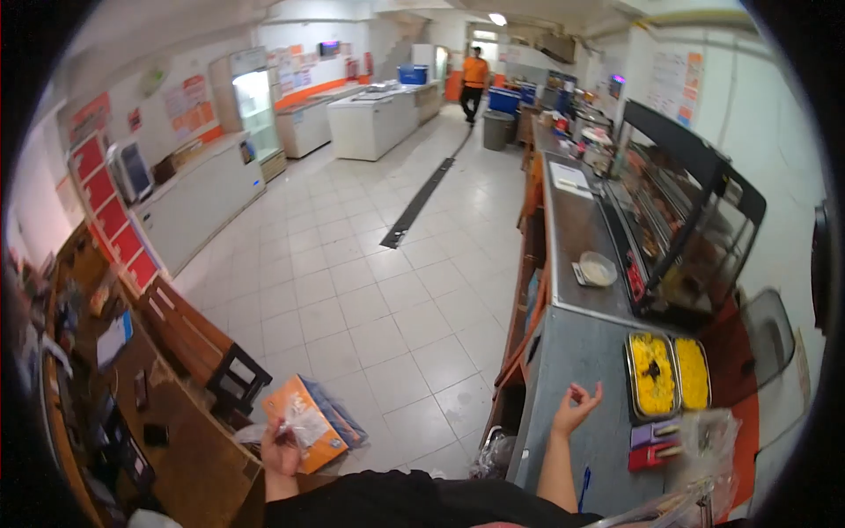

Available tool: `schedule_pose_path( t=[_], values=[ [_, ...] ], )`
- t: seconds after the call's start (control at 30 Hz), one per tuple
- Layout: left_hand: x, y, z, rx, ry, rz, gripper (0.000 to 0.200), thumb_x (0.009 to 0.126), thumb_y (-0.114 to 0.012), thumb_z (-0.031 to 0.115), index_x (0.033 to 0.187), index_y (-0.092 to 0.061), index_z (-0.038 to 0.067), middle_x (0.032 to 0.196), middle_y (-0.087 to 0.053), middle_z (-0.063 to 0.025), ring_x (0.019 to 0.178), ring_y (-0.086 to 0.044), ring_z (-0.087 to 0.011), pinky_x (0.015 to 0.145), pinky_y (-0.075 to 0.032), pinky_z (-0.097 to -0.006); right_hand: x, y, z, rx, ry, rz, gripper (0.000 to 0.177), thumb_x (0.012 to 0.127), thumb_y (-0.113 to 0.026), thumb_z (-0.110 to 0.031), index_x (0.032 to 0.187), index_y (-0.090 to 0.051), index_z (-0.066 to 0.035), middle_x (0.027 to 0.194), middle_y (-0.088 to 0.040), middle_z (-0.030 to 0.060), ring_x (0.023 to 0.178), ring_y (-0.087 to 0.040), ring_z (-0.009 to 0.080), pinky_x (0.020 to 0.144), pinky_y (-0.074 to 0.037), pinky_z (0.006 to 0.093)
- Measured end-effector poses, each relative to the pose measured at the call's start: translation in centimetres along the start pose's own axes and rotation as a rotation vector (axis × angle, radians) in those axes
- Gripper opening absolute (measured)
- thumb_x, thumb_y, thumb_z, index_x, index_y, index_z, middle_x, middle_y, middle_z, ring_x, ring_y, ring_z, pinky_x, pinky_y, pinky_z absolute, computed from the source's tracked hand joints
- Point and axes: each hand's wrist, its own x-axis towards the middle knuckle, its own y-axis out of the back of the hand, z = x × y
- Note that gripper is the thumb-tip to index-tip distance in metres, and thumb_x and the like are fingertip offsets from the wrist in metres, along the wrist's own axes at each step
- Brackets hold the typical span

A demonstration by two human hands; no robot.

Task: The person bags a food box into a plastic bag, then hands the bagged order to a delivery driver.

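Note:
My left hand [280, 451], low in the view, has its fingers closed on crumpled clear plastic [305, 419]. The plastic overlaps an orange box [330, 449] with a dark blue side, right beside the fingers. Over the grey counter [563, 352], my right hand [576, 408] is raised with curved fingers apart and nothing in it. To its right, two metal trays hold yellow food; the nearer tray [653, 414] has a dark patch in the middle of its food. A purple box [653, 433] and a red box [653, 455] lie below the trays, and a blue pen [584, 484] lies near my right forearm.
A glass display warmer [682, 220] stands on the right counter, with a round container [597, 269] beside it. On the left are a wooden desk [189, 449] and a wooden chair [189, 330]. A person in an orange shirt [474, 72] is on the tiled floor [352, 290] far ahead.

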Motion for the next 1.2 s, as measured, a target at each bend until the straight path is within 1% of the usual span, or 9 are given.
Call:
schedule_pose_path(
  t=[0.3, 0.47, 0.5, 0.73, 0.87, 0.93, 0.97, 1.07, 1.2],
  values=[
    [-3.9, 1.9, 12.0, 0.034, -0.446, 0.191, 0.017, 0.075, -0.06, 0.004, 0.092, -0.056, 0.002, 0.083, -0.059, -0.0073, 0.08, -0.058, -0.0147, 0.066, -0.048, -0.0238, -8.0, -10.8, -3.4, 0.134, -0.019, -0.438, 0.066, 0.077, -0.052, 0.001, 0.132, -0.017, -0.007, 0.087, -0.055, 0.0097, 0.076, -0.052, 0.0162, 0.072, -0.042, 0.0277],
    [-6.5, 3.9, 16.5, 0.2, -0.53, 0.335, 0.02, 0.075, -0.06, 0.005, 0.094, -0.054, 0.007, 0.083, -0.059, -0.0037, 0.078, -0.057, -0.0114, 0.06, -0.048, -0.0205, -14.3, -15.7, -9.0, 0.229, -0.169, -0.637, 0.068, 0.076, -0.05, 0.003, 0.133, -0.015, -0.008, 0.087, -0.055, 0.01, 0.073, -0.05, 0.0149, 0.068, -0.041, 0.0255],
    [-6.7, 5.1, 17.5, 0.194, -0.543, 0.343, 0.02, 0.075, -0.06, 0.005, 0.094, -0.054, 0.007, 0.083, -0.059, -0.0037, 0.078, -0.057, -0.0114, 0.06, -0.048, -0.0205, -15.4, -17.3, -9.2, 0.194, 0.027, -0.66, 0.067, 0.076, -0.05, 0.002, 0.133, -0.016, -0.008, 0.089, -0.054, 0.0088, 0.067, -0.047, 0.0116, 0.063, -0.039, 0.0228],
    [-7.0, 12.9, 21.3, 0.268, -0.557, 0.469, 0.013, 0.076, -0.06, 0.005, 0.086, -0.053, 0.006, 0.085, -0.059, -0.0071, 0.087, -0.058, -0.0173, 0.07, -0.05, -0.0298, -23.8, -25.9, -15.5, 0.396, -0.024, -0.976, 0.064, 0.077, -0.05, 0.001, 0.132, -0.018, -0.009, 0.091, -0.055, 0.0077, 0.06, -0.042, 0.0071, 0.055, -0.036, 0.0184],
    [-7.3, 13.2, 24.3, 0.295, -0.56, 0.555, 0.016, 0.078, -0.059, 0.004, 0.093, -0.052, 0.003, 0.088, -0.059, -0.0077, 0.09, -0.058, -0.019, 0.072, -0.05, -0.0314, -29.2, -28.2, -18.9, 0.39, 0.135, -1.13, 0.064, 0.077, -0.048, 0.002, 0.132, -0.016, -0.008, 0.093, -0.056, 0.01, 0.067, -0.051, 0.0096, 0.061, -0.042, 0.0201],
    [-7.9, 13.5, 25.9, 0.688, -0.565, 0.562, 0.018, 0.078, -0.059, 0.006, 0.094, -0.052, 0.002, 0.088, -0.059, -0.0078, 0.086, -0.058, -0.0182, 0.073, -0.048, -0.0302, -31.4, -28.6, -19.9, 0.397, 0.13, -1.186, 0.066, 0.076, -0.049, 0.001, 0.132, -0.016, -0.007, 0.096, -0.057, 0.0135, 0.076, -0.056, 0.0164, 0.071, -0.044, 0.0263],
    [-8.2, 14.6, 27.3, 1.139, -0.67, 0.488, 0.022, 0.078, -0.06, 0.008, 0.097, -0.052, 0.001, 0.093, -0.058, -0.0084, 0.088, -0.055, -0.0166, 0.076, -0.045, -0.0283, -32.6, -29.0, -20.1, 0.388, 0.196, -1.235, 0.067, 0.075, -0.05, 0.001, 0.132, -0.015, -0.007, 0.097, -0.057, 0.0143, 0.078, -0.057, 0.0187, 0.072, -0.043, 0.0283],
    [-9.6, 11.2, 30.3, 1.202, -0.934, 0.583, 0.026, 0.076, -0.062, 0.008, 0.099, -0.052, 0.002, 0.1, -0.056, -0.0083, 0.091, -0.052, -0.0148, 0.079, -0.042, -0.027, -35.1, -29.3, -21.2, 0.375, 0.233, -1.348, 0.07, 0.073, -0.05, 0.0, 0.133, -0.015, -0.007, 0.101, -0.057, 0.0163, 0.086, -0.057, 0.0248, 0.078, -0.042, 0.0339],
    [-10.2, 10.7, 32.9, 1.099, -0.988, 0.64, 0.028, 0.075, -0.061, 0.007, 0.101, -0.052, 0.003, 0.102, -0.055, -0.008, 0.096, -0.05, -0.0143, 0.083, -0.04, -0.0276, -38.1, -30.5, -22.0, 0.377, 0.214, -1.389, 0.072, 0.072, -0.051, 0.0, 0.133, -0.014, -0.007, 0.104, -0.056, 0.017, 0.097, -0.053, 0.0281, 0.087, -0.038, 0.0375]
  ],
)
